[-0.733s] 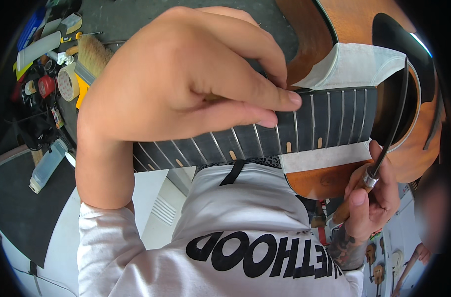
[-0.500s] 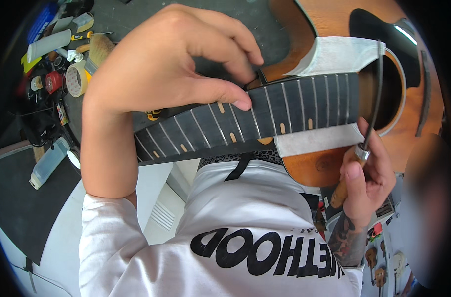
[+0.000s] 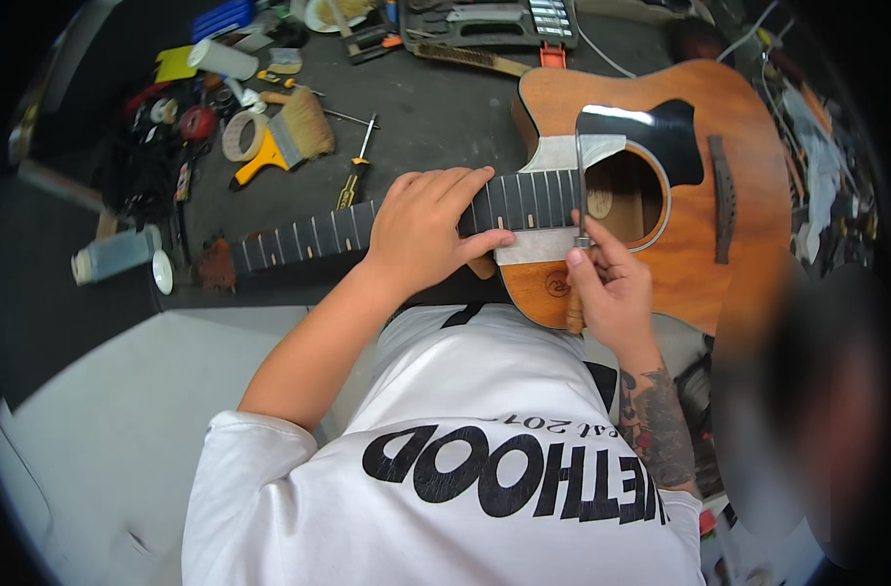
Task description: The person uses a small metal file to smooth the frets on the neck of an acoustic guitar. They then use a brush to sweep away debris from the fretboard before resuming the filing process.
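Note:
An acoustic guitar [image 3: 695,234] with an orange-brown top lies with its body to the right and its neck to the left. My left hand [image 3: 428,217] grips the fretted neck [image 3: 318,237] from above, thumb along the near edge and fingers over the far one. My right hand [image 3: 614,293] holds a slim metal tool with a wooden handle [image 3: 574,314]. The tool's thin shaft [image 3: 580,171] crosses the fretboard's end beside the sound hole. Whether it touches the fretboard I cannot tell. White masking strips [image 3: 538,246] cover the top along both sides of the fretboard.
Beyond the neck lie a screwdriver [image 3: 356,168], a wide paintbrush [image 3: 304,125] and a tape roll [image 3: 238,137]. A wire brush [image 3: 470,59] and an open tool case [image 3: 485,21] are at the back. A clear plastic bottle [image 3: 118,256] sits far left.
The view has pulled back and now takes in the whole guitar and more of the bench. My left hand has settled lower over the neck. The tool stays in my right hand at the fretboard's end.

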`<state>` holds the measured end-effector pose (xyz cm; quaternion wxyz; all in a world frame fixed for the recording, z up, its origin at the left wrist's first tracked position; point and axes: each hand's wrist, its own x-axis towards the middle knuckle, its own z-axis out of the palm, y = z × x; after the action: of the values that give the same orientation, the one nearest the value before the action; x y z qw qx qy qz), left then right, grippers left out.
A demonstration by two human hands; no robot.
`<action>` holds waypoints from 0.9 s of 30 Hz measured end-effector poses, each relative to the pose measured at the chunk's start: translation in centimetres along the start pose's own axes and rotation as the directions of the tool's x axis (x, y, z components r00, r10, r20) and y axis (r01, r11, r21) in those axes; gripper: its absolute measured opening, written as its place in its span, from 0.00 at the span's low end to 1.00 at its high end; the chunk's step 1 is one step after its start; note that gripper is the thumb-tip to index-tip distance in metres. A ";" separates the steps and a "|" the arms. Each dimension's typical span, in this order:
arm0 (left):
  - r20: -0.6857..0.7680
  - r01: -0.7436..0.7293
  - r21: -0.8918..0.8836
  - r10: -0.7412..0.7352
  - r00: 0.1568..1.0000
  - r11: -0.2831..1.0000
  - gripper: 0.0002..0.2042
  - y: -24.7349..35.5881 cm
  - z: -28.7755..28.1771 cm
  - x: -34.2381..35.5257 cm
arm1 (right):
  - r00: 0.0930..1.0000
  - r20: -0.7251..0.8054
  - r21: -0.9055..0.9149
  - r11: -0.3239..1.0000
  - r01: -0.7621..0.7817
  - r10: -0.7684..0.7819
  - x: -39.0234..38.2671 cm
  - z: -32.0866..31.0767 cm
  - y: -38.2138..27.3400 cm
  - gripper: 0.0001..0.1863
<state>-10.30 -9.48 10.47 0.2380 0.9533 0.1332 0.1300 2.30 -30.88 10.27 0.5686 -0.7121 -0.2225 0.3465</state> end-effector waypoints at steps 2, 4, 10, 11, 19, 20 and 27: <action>0.034 0.034 -0.041 -0.032 0.999 0.999 0.34 -0.1 -0.2 0.3 | 0.997 0.049 -0.098 0.993 0.070 -0.065 0.0 -0.3 0.4 0.24; 0.067 0.111 -0.122 -0.103 0.992 0.986 0.36 -0.5 -1.0 0.0 | 0.984 0.154 -0.252 0.960 0.124 -0.087 -0.5 0.0 -1.7 0.27; 0.042 0.235 -0.407 -0.239 0.970 0.883 0.33 -1.9 -1.7 -0.5 | 0.939 0.339 -0.402 0.894 0.196 -0.053 -1.5 1.6 -3.0 0.29; 0.041 0.193 -0.378 -0.192 0.981 0.905 0.31 -2.1 -1.4 -0.5 | 0.941 0.329 -0.390 0.897 0.209 -0.076 -1.5 1.9 -2.7 0.29; 0.025 0.110 -0.427 -0.110 0.994 0.898 0.30 -2.4 -0.9 -1.0 | 0.985 0.175 -0.492 0.867 0.076 0.013 -2.2 3.4 -2.9 0.26; 0.020 0.091 -0.424 -0.091 0.996 0.901 0.30 -2.6 -0.8 -1.0 | 0.987 0.163 -0.477 0.876 0.073 0.006 -2.4 3.5 -2.7 0.26; 0.012 0.053 -0.423 -0.053 0.999 0.905 0.30 -3.1 -1.2 -0.8 | 0.991 0.121 -0.556 0.824 0.110 -0.051 -2.5 4.1 -2.8 0.25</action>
<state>-12.00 -6.61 9.80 0.4422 0.8751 0.1279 0.1491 -2.17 -29.24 13.11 0.3367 -0.8192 -0.3727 0.2768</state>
